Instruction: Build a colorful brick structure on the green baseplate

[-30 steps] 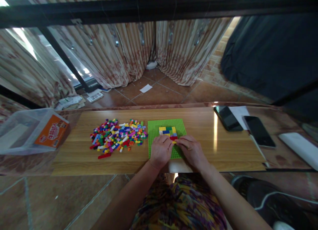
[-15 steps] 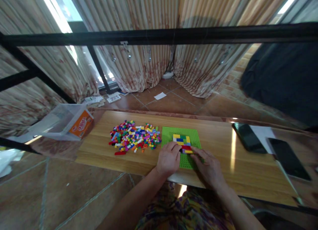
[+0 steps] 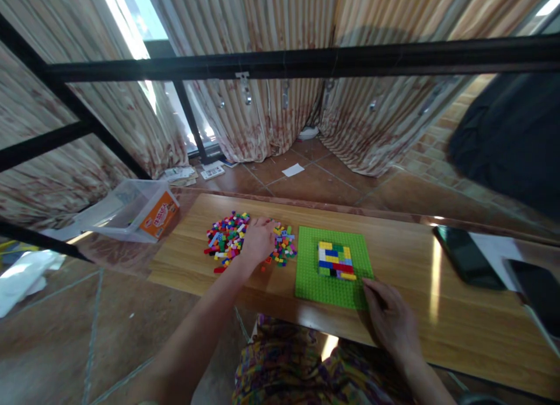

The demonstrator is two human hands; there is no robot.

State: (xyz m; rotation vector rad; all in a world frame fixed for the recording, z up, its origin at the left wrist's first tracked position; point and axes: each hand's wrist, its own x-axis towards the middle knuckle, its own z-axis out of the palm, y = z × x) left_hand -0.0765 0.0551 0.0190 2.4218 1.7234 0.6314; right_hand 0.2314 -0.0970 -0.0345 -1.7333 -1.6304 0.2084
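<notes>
My left hand [image 3: 259, 240] reaches into a pile of small coloured toy bricks [image 3: 227, 238], its fingers extended and slightly apart. The fingertips partly cover the bricks, and no held brick shows. A green studded baseplate [image 3: 332, 294] lies to the right of the pile. Near its middle sits a block of bricks [image 3: 336, 260] in yellow, white, blue, red and green, with a yellow brick at its lower right corner. My right hand [image 3: 391, 314] rests at the baseplate's right edge, its fingers curled and their tips touching that edge.
A clear plastic box [image 3: 135, 212] with an orange label stands at the table's left end. On the right, two dark phones [image 3: 468, 259] lie by white paper [image 3: 499, 256]. A black metal bar [image 3: 280, 63] crosses beyond the wooden table [image 3: 402, 247], before curtains [image 3: 271, 107].
My left hand has left the brick block and moved left onto the loose pile. My right hand has drawn back from the block to the baseplate's edge. The view has shifted slightly left.
</notes>
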